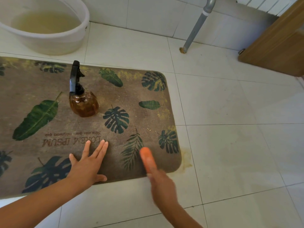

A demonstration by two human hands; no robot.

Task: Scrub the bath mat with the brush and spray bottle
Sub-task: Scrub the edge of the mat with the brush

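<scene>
Fingers [102, 149] of the left hand [87, 163] spread flat near the bath mat's [131, 96] front edge, pinning it I guess; right hand [162, 183] grips the brush [147, 158] at the front right corner, spray bottle [83, 102] standing mid-mat.

We have one view only: a wide-angle camera worn on the head, facing forward and steeply down. It sits close above the near edge of the bath mat [41, 83], and beyond the mat's far edge it reaches the tiled wall [148, 12].
</scene>
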